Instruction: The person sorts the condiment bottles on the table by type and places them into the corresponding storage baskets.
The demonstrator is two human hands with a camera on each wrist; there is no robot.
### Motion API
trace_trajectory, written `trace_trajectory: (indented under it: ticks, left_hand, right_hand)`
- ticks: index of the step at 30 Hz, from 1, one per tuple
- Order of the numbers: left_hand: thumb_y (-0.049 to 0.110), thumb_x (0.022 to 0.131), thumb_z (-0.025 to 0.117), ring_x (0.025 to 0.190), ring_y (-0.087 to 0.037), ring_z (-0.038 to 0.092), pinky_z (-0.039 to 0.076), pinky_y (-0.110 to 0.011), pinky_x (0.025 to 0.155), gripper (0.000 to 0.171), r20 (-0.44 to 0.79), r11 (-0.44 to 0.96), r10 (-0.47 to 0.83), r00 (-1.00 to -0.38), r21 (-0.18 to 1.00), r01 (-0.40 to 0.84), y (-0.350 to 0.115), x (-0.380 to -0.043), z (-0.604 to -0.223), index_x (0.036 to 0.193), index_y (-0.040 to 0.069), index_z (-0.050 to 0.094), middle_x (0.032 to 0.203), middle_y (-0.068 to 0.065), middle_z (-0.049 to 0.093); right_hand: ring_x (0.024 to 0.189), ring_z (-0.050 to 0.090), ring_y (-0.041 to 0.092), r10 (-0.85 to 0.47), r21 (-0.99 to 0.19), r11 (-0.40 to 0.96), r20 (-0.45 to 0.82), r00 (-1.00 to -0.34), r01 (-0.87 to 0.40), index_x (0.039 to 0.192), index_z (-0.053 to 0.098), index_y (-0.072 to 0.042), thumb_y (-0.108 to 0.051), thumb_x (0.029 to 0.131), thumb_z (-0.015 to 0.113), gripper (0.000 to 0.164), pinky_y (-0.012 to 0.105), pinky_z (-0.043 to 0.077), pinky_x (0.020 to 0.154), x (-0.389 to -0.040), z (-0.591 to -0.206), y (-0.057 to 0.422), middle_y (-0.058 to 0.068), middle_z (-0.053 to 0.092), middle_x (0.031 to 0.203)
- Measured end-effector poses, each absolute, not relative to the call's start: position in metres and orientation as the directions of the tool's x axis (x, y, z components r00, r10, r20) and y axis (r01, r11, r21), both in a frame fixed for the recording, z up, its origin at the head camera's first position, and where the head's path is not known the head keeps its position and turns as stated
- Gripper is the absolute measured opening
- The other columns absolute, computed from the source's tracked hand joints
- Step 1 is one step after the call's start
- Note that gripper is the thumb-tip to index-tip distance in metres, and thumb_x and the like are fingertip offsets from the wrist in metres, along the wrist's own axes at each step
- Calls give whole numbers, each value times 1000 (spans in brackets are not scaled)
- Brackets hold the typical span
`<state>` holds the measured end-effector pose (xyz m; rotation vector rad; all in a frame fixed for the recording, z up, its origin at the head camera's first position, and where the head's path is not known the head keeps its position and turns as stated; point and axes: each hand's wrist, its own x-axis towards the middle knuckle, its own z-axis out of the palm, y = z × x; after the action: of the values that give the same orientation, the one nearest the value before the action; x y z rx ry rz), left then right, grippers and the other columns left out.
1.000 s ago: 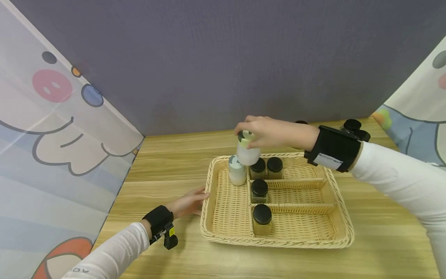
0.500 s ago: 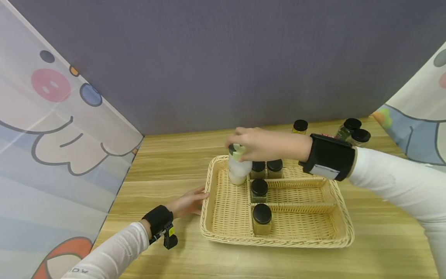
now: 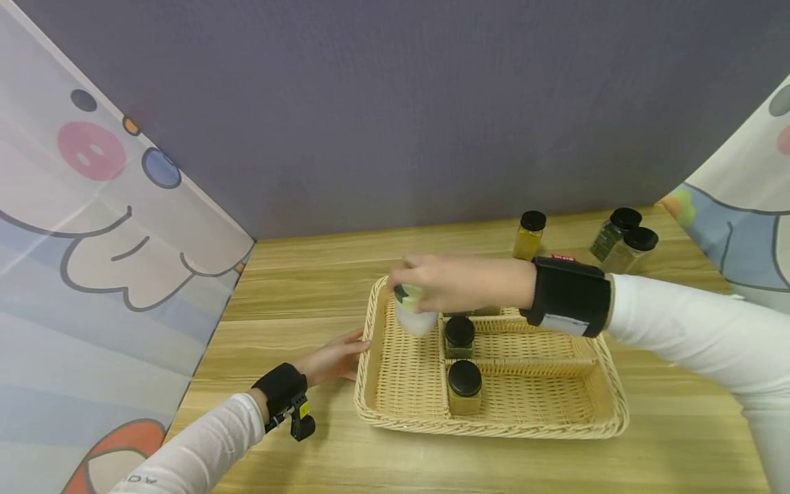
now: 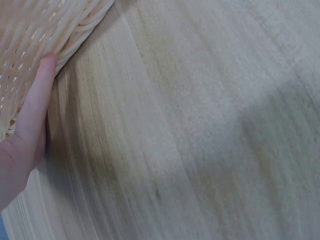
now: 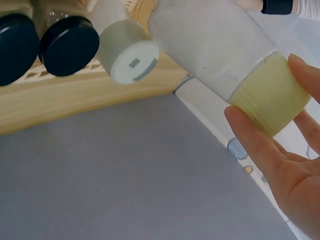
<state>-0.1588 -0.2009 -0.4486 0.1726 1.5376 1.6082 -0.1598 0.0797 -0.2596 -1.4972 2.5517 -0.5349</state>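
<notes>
My right hand pinches the pale green lid of a whitish jar from above, over the long left compartment of the wicker basket. In the right wrist view the jar body looks frosted white, and thumb and fingertips lie round the lid. Another jar with a pale lid stands behind it in the basket, hidden in the head view. My left hand rests against the basket's left side, its fingers extended along the outer wall, as the left wrist view also shows.
Black-lidded spice jars, one dark and one yellowish, stand in the right-hand compartments; my right hand mostly covers two more. Behind the basket are a yellow jar and two others near the grey back wall.
My right hand has brought the whitish jar left, toward me and down, from the basket's back edge to over the left compartment. My left hand has stayed at the basket's side.
</notes>
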Motion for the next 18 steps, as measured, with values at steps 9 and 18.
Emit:
trace_trajectory:
  ticks: [9, 18]
  left_hand:
    - [25, 96, 38, 121, -30, 36, 40, -50, 87, 58, -466, 168, 642, -609, 860, -481, -200, -159, -449, 143, 16, 7, 140, -17, 28]
    - [26, 96, 37, 120, -29, 39, 41, -49, 87, 58, -459, 162, 651, -604, 862, -480, -200, -159, -449, 143, 16, 6, 140, -18, 29]
  right_hand:
    - [70, 55, 17, -873, -382, 432, 50, -485, -817, 112, 52, -17, -9, 75, 68, 40, 17, 47, 57, -156, -275, 73, 10, 49, 106]
    - [89, 56, 22, -884, -344, 417, 62, -464, -841, 109, 53, -11, -10, 75, 69, 38, 27, 49, 72, -153, -289, 70, 9, 50, 105]
